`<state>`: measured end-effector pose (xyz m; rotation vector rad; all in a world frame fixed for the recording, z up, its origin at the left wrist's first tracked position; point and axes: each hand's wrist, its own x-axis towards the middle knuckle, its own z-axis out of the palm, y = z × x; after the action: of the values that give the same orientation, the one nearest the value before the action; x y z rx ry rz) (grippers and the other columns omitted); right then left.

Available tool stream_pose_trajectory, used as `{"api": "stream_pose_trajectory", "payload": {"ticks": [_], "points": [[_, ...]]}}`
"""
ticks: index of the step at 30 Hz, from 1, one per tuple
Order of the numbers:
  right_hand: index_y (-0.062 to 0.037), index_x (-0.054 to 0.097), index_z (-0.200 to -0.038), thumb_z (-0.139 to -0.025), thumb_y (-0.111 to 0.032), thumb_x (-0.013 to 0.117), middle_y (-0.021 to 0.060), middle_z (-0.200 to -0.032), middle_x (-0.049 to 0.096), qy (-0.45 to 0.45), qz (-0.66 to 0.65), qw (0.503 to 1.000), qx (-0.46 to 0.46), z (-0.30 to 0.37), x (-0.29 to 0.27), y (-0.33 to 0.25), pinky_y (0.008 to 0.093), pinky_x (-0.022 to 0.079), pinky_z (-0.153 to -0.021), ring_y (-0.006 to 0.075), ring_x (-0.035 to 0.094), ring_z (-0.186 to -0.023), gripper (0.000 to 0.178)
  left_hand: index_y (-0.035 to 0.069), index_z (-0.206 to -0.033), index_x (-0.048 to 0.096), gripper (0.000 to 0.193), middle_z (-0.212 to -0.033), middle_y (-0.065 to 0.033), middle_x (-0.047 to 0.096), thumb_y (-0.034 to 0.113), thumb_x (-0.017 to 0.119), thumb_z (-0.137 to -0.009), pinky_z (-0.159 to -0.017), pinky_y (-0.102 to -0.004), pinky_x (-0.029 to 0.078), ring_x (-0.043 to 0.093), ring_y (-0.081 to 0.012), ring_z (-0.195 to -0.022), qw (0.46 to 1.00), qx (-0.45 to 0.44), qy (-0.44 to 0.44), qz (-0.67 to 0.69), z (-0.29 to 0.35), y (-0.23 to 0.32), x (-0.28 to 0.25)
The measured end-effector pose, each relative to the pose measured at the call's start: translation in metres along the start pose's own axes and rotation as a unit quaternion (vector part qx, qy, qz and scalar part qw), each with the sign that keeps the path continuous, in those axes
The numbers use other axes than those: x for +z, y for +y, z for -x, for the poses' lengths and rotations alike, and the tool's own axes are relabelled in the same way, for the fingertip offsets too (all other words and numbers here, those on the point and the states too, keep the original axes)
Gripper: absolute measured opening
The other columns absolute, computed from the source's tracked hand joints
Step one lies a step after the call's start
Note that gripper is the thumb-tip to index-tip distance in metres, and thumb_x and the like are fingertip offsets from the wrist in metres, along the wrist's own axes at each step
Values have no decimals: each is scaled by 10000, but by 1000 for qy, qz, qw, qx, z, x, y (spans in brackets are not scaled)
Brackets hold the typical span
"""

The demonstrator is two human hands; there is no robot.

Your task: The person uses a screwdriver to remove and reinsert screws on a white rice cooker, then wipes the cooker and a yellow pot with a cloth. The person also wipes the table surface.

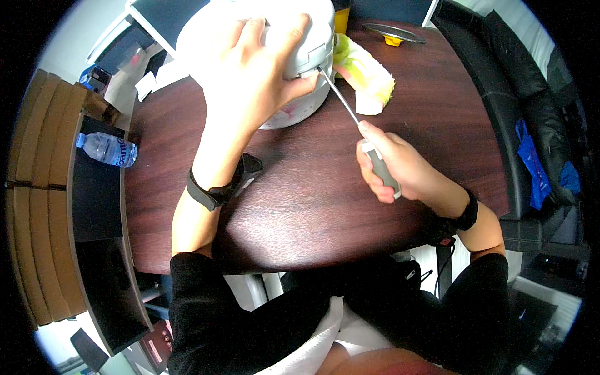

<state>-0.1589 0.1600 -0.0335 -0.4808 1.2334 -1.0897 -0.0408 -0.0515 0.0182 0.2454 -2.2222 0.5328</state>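
Observation:
A white rounded appliance with a lid (315, 37), much like a rice cooker, rests on the dark wood table at the far side, its left part washed out by glare. My left hand (253, 69) grips it, fingers spread over the top and thumb pressed near a notch in the side. In my right hand (394, 164) is a screwdriver (342, 99) with a grey and white handle, my fingers wrapped round it. Its thin metal shaft slants up and left, and the tip meets the notch beside my left thumb. Whether a screw sits there is too small to tell.
A white and yellow-green cloth (369, 78) lies right of the appliance. Behind it are a yellow container (341, 19) and a round dark lid with a yellow knob (394, 41). A water bottle (107, 149) lies at left near cardboard boxes (37, 244). A black sofa (509, 94) stands right.

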Motion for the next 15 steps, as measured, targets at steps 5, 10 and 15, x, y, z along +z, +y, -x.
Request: {"api": "stream_pose_trajectory", "payload": {"ticks": [5,10,15], "points": [[-28,562,-650,-985,-511,464,106,-497,536,225,437,851,-184,4,-31,-23,379,454,-412,238,566,-412,596,303,-1238,654,762,-958,-92,654,506,818,-522,-757,-377,519,626,-254,-871,1000,5,12,-1,0,-2,1],[-9,630,-672,-964,-467,522,207,-566,571,356,664,594,-283,18,-24,-42,428,475,-496,335,602,-494,553,291,-1219,666,738,-952,-89,649,506,814,-529,-750,-378,516,618,-251,-849,998,27,48,-9,1,-7,6],[-72,504,-669,-987,-506,456,41,-483,465,96,175,980,-26,12,-22,-23,314,384,-323,137,472,-359,540,289,-1220,666,735,-946,-80,639,512,811,-535,-750,-377,512,612,-247,-845,999,20,40,3,-1,-4,2]]}}
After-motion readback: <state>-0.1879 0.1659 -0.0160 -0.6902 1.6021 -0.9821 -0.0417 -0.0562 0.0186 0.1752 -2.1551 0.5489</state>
